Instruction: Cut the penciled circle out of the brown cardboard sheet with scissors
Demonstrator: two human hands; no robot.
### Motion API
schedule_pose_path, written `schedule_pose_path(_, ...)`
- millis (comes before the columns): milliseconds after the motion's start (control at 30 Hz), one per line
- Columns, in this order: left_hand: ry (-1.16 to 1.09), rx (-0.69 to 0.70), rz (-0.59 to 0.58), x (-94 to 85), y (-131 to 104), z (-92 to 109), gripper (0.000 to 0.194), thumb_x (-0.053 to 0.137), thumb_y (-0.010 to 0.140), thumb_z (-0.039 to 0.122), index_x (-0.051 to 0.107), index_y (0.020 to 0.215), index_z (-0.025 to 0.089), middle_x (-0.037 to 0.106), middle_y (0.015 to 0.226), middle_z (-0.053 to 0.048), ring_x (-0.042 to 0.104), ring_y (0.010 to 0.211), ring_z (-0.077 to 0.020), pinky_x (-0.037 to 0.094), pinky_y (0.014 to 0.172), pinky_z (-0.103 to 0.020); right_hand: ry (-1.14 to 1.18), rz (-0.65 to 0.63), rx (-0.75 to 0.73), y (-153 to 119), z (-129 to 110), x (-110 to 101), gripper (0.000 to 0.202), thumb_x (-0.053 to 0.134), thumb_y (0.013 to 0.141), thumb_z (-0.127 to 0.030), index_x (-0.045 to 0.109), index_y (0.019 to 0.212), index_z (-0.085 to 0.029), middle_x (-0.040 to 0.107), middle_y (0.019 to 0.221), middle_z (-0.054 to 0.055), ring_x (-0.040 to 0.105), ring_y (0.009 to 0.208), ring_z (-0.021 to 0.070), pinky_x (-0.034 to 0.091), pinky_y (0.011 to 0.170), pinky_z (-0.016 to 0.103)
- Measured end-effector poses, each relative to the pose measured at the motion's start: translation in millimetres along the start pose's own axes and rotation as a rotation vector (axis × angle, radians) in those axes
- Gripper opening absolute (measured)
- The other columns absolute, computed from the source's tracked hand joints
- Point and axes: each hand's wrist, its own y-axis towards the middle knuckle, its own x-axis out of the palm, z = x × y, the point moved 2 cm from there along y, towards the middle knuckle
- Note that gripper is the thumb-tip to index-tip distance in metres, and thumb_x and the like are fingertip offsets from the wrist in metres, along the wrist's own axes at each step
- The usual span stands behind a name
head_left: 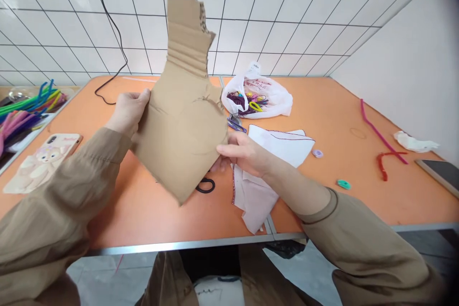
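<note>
A torn piece of brown cardboard (179, 124) is held up in front of me above the table. It has a narrow ragged strip at the top and a pointed corner at the bottom. My left hand (129, 111) grips its left edge, thumb on the front. On the lower right edge, my right hand (244, 153) pinches it, thumb in front and fingers behind. Partly hidden behind the cardboard lie scissors, of which a black handle loop (206, 185) shows. White cloth (279, 146) with a dark red stitched edge lies behind and below my right hand.
A white plastic bag (276, 98) with purple cords stands near the tiled wall. On the left are a phone in a cartoon case (46, 160) and colourful pipe cleaners (32, 110). Rightward lie a green ring (344, 184), red pipe cleaners (382, 165) and a dark device (442, 177).
</note>
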Motion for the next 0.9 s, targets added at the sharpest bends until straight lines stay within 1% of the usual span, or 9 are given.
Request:
schedule_pose_path(167,0.036,0.126,-0.062,13.5,5.6,-2.9,0.042,0.06,0.084,0.041,0.037,0.054,0.021,0.032,0.051,0.004,0.031,0.048,-0.0106,0.025,0.046,-0.026,-0.04,0.048,0.043,1.7,-0.6,-0.1,0.033,0.078,0.065,-0.041,0.061,0.07,-0.014,0.063,0.056,0.0,0.055,0.04,0.0074,0.035,0.033,0.014)
schedule_pose_path(267,0.082,0.407,0.049,15.7,3.1,8.4,0.022,0.061,0.082,0.033,0.055,0.067,0.02,0.052,0.065,-0.001,0.051,0.064,-0.0168,0.042,0.061,-0.03,-0.038,0.107,0.046,2.7,2.8,2.5,0.029,0.078,0.063,-0.036,0.061,0.072,-0.014,0.065,0.058,0.0,0.053,0.037,0.0073,0.038,0.032,0.016)
schedule_pose_path(367,0.031,0.863,0.282,4.6,-28.6,25.7,0.019,0.057,0.086,0.025,0.066,0.101,0.019,0.066,0.107,-0.01,0.057,0.106,-0.024,0.043,0.093,-0.038,0.07,0.266,-0.05,4.1,0.9,-1.2,0.031,0.08,0.064,-0.034,0.054,0.067,-0.017,0.061,0.056,-0.002,0.057,0.041,0.0093,0.044,0.036,0.018)
schedule_pose_path(467,-0.082,0.956,0.209,-5.8,-75.9,30.4,0.022,0.05,0.092,0.023,0.064,0.075,0.023,0.063,0.074,-0.004,0.059,0.076,-0.0194,0.046,0.072,-0.035,0.195,0.438,-0.196,5.5,-4.7,-9.6,0.037,0.082,0.065,-0.031,0.048,0.069,-0.019,0.055,0.053,-0.006,0.06,0.047,0.0107,0.047,0.042,0.019)
schedule_pose_path(533,-0.057,0.853,-0.155,-0.3,-102.2,23.0,0.03,0.056,0.09,0.031,0.06,0.061,0.023,0.055,0.056,-0.001,0.05,0.054,-0.0157,0.04,0.054,-0.033,0.246,0.472,-0.257,6.3,-7.2,-12.9,0.033,0.081,0.067,-0.029,0.05,0.073,-0.018,0.058,0.058,-0.005,0.061,0.05,0.0099,0.049,0.045,0.019)
schedule_pose_path(600,-0.125,0.497,-0.558,13.1,-118.0,5.3,0.039,0.059,0.087,0.046,0.061,0.058,0.02,0.057,0.056,-0.003,0.053,0.052,-0.0161,0.042,0.049,-0.031,0.275,0.475,-0.271,6.3,-7.1,-12.4,0.028,0.08,0.068,-0.028,0.055,0.075,-0.017,0.061,0.061,-0.004,0.06,0.05,0.009,0.049,0.046,0.019)
schedule_pose_path(667,-0.394,0.102,-0.774,27.2,-125.1,-12.6,0.041,0.065,0.08,0.058,0.072,0.085,0.018,0.071,0.086,-0.011,0.067,0.074,-0.0238,0.055,0.06,-0.035,0.284,0.45,-0.248,5.8,-4.4,-8.1,0.027,0.079,0.068,-0.03,0.057,0.075,-0.016,0.061,0.06,-0.003,0.06,0.05,0.0089,0.048,0.045,0.019)
schedule_pose_path(767,-0.829,-0.147,-0.775,40.1,-124.1,-23.4,0.05,0.067,0.079,0.056,0.068,0.111,0.017,0.066,0.123,-0.016,0.067,0.104,-0.0315,0.059,0.08,-0.042,0.248,0.346,-0.185,5.5,2.2,0.9,0.03,0.08,0.068,-0.036,0.059,0.075,-0.015,0.061,0.058,-0.003,0.059,0.05,0.0092,0.047,0.045,0.019)
schedule_pose_path(900,-1.065,-0.165,-0.466,36.3,-115.4,-22.9,0.032,0.07,0.083,0.029,0.066,0.113,0.021,0.066,0.128,-0.008,0.059,0.123,-0.0287,0.059,0.088,-0.037,0.108,0.088,-0.168,6.6,10.0,5.7,0.04,0.073,0.074,-0.052,0.063,0.083,-0.014,0.066,0.071,0.003,0.063,0.058,0.0128,0.049,0.05,0.023)
